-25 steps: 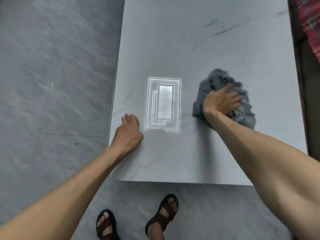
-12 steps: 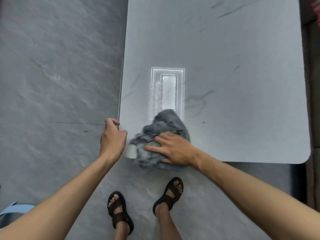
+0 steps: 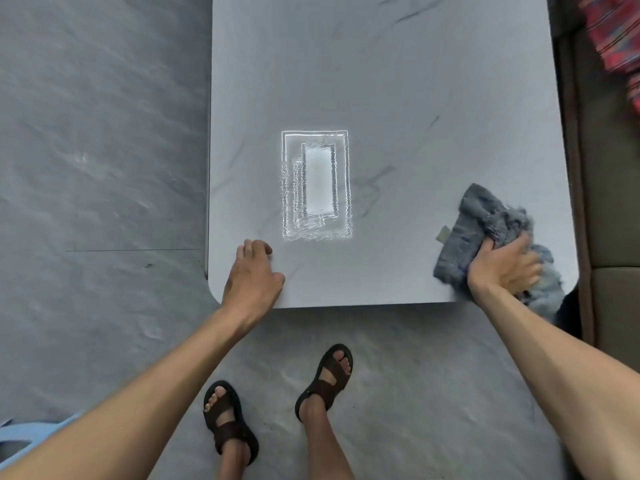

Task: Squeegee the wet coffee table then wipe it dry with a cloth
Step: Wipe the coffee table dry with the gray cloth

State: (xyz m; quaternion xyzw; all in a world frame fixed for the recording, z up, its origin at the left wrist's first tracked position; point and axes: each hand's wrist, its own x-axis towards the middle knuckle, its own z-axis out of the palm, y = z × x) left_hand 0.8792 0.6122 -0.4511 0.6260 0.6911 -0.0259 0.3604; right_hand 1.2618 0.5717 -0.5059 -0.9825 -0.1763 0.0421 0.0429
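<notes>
A pale grey marble-look coffee table [image 3: 398,81] fills the upper middle of the head view. A bright rectangular light reflection [image 3: 317,185] shines on its middle. A crumpled grey-blue cloth [image 3: 485,226] lies at the table's near right corner, partly hanging over the edge. My right hand [image 3: 502,268] presses down on the cloth and grips it. My left hand [image 3: 254,275] rests on the table near the front left corner, fingers loosely curled, holding nothing. No squeegee is in view.
Grey stone-pattern floor [image 3: 97,150] lies left of and in front of the table. My two sandalled feet [image 3: 277,403] stand just before the front edge. A brown sofa [image 3: 609,220] with a red patterned fabric [image 3: 613,32] borders the right. A light blue object [image 3: 24,434] sits bottom left.
My right hand has swept the cloth from the front left corner across to the front right corner. My left hand has shifted from the table's left edge onto its top.
</notes>
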